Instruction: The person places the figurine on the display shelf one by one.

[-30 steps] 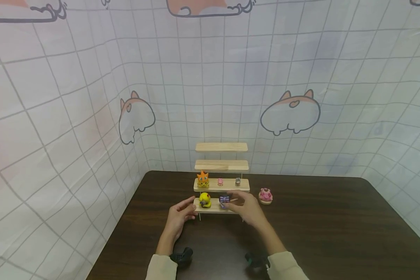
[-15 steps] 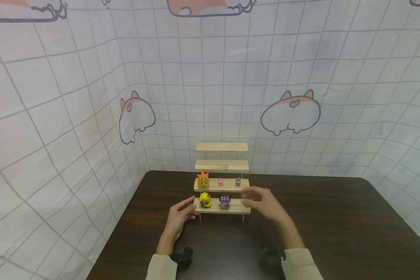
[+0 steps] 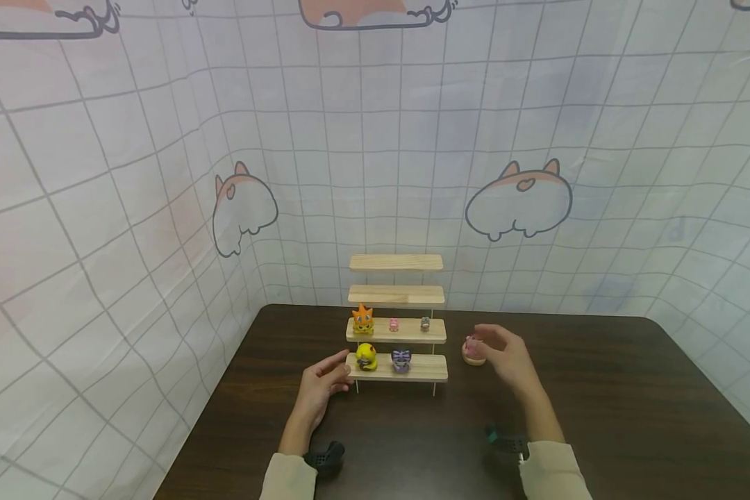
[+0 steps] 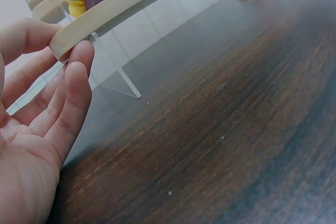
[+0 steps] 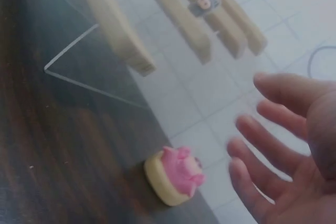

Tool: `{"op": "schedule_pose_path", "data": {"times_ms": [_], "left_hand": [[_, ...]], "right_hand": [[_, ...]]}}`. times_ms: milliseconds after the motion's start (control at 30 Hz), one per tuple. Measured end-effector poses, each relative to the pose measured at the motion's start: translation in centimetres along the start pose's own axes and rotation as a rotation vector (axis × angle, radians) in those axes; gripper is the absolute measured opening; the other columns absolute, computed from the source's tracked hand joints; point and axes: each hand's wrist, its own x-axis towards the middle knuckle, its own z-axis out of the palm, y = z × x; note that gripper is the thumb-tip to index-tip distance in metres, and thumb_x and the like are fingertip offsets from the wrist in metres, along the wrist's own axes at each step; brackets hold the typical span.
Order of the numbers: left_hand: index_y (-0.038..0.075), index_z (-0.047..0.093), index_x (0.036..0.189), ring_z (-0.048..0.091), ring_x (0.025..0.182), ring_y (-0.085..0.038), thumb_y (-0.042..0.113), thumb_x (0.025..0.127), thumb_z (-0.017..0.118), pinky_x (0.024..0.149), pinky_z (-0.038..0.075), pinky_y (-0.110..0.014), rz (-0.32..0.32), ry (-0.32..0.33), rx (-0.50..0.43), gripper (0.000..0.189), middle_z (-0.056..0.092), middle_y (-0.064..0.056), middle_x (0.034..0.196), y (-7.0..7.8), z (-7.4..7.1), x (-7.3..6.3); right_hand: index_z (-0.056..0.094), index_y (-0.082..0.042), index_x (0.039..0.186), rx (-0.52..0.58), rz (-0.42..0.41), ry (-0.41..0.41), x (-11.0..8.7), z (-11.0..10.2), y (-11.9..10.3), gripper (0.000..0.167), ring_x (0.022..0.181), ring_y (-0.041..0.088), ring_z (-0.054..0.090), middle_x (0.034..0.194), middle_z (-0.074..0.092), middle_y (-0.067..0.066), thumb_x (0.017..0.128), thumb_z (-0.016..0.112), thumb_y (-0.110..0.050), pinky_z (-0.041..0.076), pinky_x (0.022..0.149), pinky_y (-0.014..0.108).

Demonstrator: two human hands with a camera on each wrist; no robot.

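My left hand (image 3: 319,389) pinches the left end of the lowest step of a wooden tiered display stand (image 3: 425,368); in the left wrist view, the thumb and curled fingers are around the board's end. On that step stand a yellow-haired figurine (image 3: 366,357) and a purple figurine with a bow shape (image 3: 401,360). A pink figurine on a cream round base (image 5: 181,174) sits on the table right of the stand. Beside it, my right hand (image 3: 506,357) hovers with fingers spread and nothing held; the right wrist view shows a gap between them.
The second step holds an orange-and-yellow figurine (image 3: 362,321), a tiny pink figure (image 3: 394,324) and a tiny grey one (image 3: 425,324). Thin clear supports (image 4: 128,82) carry the steps. A grid-patterned cloth (image 3: 400,139) hangs behind the dark wooden table (image 3: 600,403).
My right hand has let go of the purple figurine, leaving it on the lowest step, and moved right to the pink figurine. My left hand has stayed at the stand's left end.
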Motion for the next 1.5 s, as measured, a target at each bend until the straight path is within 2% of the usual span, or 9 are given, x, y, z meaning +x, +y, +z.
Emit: {"op": "schedule_pose_path", "data": {"times_ms": [100, 233, 433, 600, 767, 900, 1200, 1500], "left_hand": [[0.004, 0.067, 0.135, 0.072, 0.079, -0.016, 0.011, 0.094, 0.073, 0.069, 0.06, -0.026, -0.001, -0.001, -0.003, 0.042, 0.072, -0.003, 0.102, 0.0, -0.1, 0.0], [0.004, 0.067, 0.135, 0.072, 0.079, -0.016, 0.012, 0.094, 0.074, 0.068, 0.06, -0.026, 0.003, -0.002, -0.005, 0.042, 0.072, -0.003, 0.102, 0.0, -0.1, 0.0], [0.004, 0.067, 0.135, 0.072, 0.078, -0.017, 0.013, 0.093, 0.074, 0.068, 0.06, -0.027, 0.005, -0.002, -0.004, 0.043, 0.072, -0.003, 0.102, 0.0, 0.0, 0.0], [0.004, 0.067, 0.135, 0.072, 0.078, -0.016, 0.012, 0.093, 0.074, 0.069, 0.061, -0.027, 0.001, -0.009, -0.007, 0.043, 0.072, -0.003, 0.102, -0.1, -0.1, 0.0], [0.003, 0.066, 0.136, 0.072, 0.078, -0.016, 0.014, 0.093, 0.075, 0.068, 0.06, -0.026, 0.006, -0.01, 0.004, 0.044, 0.073, -0.004, 0.103, 0.0, -0.1, 0.0], [0.004, 0.067, 0.135, 0.072, 0.078, -0.016, 0.012, 0.093, 0.074, 0.068, 0.06, -0.027, 0.005, -0.002, 0.0, 0.043, 0.073, -0.005, 0.105, 0.0, 0.0, 0.0], [0.0, 0.063, 0.138, 0.072, 0.077, -0.015, 0.014, 0.095, 0.074, 0.069, 0.061, -0.026, 0.005, -0.033, -0.006, 0.047, 0.072, -0.002, 0.1, -0.1, 0.3, -0.1], [0.002, 0.065, 0.137, 0.072, 0.078, -0.016, 0.014, 0.094, 0.073, 0.069, 0.061, -0.027, 0.003, -0.013, -0.004, 0.045, 0.072, -0.003, 0.101, 0.1, 0.0, -0.1]], "right_hand": [[0.062, -0.003, 0.135, -0.021, 0.061, 0.063, 0.1, 0.2, 0.4, 0.04, 0.121, 0.029, 0.061, 0.131, 0.067, 0.02, 0.099, 0.069, -0.019, 0.047, 0.093, 0.029], [0.057, -0.002, 0.141, -0.008, 0.126, 0.08, 0.2, 0.5, 1.3, 0.044, 0.128, 0.036, 0.057, 0.138, 0.061, 0.023, 0.1, 0.067, -0.017, 0.046, 0.097, 0.034], [0.045, -0.003, 0.151, 0.001, 0.177, 0.041, 0.1, 1.1, 2.7, 0.057, 0.137, 0.044, 0.048, 0.151, 0.049, 0.026, 0.1, 0.066, -0.015, 0.044, 0.109, 0.056], [0.034, -0.006, 0.158, 0.011, 0.205, -0.013, 0.1, 1.5, 3.8, 0.069, 0.144, 0.048, 0.038, 0.16, 0.036, 0.026, 0.099, 0.067, -0.017, 0.039, 0.114, 0.061], [0.027, -0.01, 0.162, 0.008, 0.215, -0.069, 0.4, 1.6, 4.7, 0.079, 0.153, 0.047, 0.023, 0.165, 0.029, 0.024, 0.098, 0.07, -0.022, 0.023, 0.122, 0.066], [0.025, -0.012, 0.163, -0.017, 0.215, -0.088, 0.7, 1.6, 5.2, 0.081, 0.156, 0.047, 0.015, 0.165, 0.029, 0.024, 0.098, 0.071, -0.025, 0.012, 0.122, 0.07], [0.026, -0.012, 0.163, -0.103, 0.271, -0.088, 0.9, 1.4, 5.8, 0.08, 0.154, 0.053, 0.007, 0.166, 0.027, 0.024, 0.097, 0.071, -0.027, 0.012, 0.118, 0.076], [0.034, -0.006, 0.159, -0.164, 0.226, -0.084, 2.1, 1.7, 5.7, 0.078, 0.141, 0.052, 0.021, 0.161, 0.031, 0.029, 0.094, 0.074, -0.024, 0.024, 0.113, 0.072]]}}
